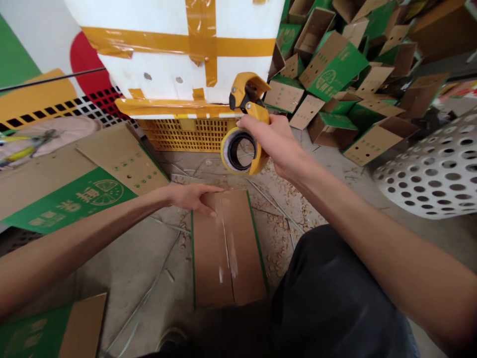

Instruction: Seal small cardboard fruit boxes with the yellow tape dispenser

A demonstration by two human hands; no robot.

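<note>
On the carton [238,243], left fingers [207,188] splay; right fingers [250,122] clasp tape dispenser [258,112].

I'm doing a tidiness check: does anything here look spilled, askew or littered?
Yes. Small tan flakes are scattered over the floor around the carton under the left hand, with loose pale strips among them, so it looks littered. Farther back, green-and-brown cartons lie heaped at odd angles rather than neatly stacked.
</note>
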